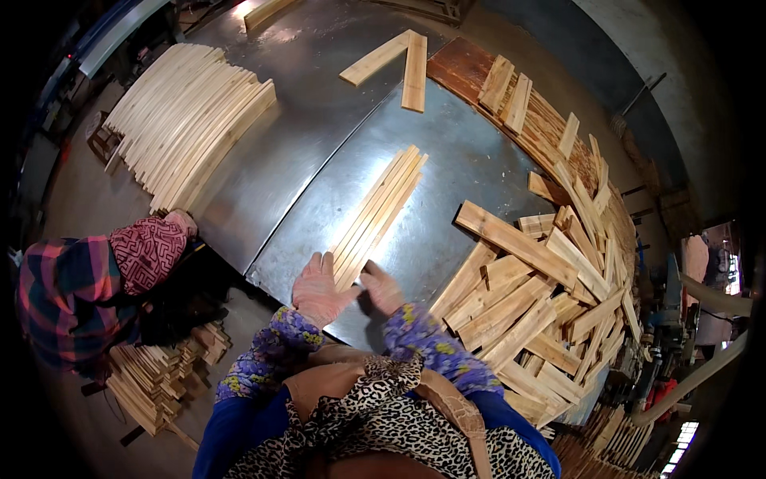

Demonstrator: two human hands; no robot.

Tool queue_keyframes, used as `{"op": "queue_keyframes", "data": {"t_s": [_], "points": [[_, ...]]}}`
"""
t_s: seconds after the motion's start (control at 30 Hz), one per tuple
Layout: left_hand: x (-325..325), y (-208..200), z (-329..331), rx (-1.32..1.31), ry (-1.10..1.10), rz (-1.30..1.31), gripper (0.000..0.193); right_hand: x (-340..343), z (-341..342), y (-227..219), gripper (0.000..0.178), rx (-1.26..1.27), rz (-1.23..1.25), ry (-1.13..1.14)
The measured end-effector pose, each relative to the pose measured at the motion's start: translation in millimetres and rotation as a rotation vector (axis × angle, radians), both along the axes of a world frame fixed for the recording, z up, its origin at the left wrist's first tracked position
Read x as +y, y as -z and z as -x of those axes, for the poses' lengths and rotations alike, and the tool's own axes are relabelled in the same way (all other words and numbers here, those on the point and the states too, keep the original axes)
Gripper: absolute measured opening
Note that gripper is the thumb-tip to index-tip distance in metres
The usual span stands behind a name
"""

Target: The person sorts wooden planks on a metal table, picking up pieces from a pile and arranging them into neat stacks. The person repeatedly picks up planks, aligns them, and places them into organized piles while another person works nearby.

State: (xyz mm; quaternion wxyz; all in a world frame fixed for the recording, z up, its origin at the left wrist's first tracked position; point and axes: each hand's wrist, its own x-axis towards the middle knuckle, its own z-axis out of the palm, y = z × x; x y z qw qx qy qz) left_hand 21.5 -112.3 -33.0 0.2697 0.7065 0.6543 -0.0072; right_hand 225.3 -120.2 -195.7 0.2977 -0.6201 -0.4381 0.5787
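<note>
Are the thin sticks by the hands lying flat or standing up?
Lying flat. The thin wooden strips rest side by side on the metal table, both hands at their near ends.

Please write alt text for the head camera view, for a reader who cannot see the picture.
A person's left hand and right hand press the near end of a bundle of thin wooden strips on a metal table. Loose wooden boards lie piled at the right; a co-worker bends at the left.

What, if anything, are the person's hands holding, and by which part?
Both hands, left and right, press on the near end of the bundle of thin wooden strips lying on the metal table; neither lifts it.
</note>
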Motion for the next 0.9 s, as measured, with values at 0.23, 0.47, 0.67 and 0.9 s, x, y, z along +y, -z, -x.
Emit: {"op": "queue_keyframes", "data": {"t_s": [0.23, 0.47, 0.67, 0.9], "points": [[-4.1, 25.6, -3.8, 0.084, 0.036, -0.051, 0.103, 93.9, -284.5, -125.0, 0.069, -1.366, -0.106, -0.284], [44.8, 12.3, 52.2, -0.779, -0.206, 0.237, 0.098, 127.7, -301.5, -181.0, 0.082, -1.126, 0.137, -0.411], [44.3, 65.4, 47.7, -1.778, -0.724, 0.962, 0.048, 152.4, -156.5, -125.9, 0.056, 0.306, 0.146, 0.092], [43.4, 92.8, 106.9, -1.605, -0.818, 0.804, 0.057, 121.1, 91.3, -69.2, 0.094, 0.513, 0.120, 0.515]]}}
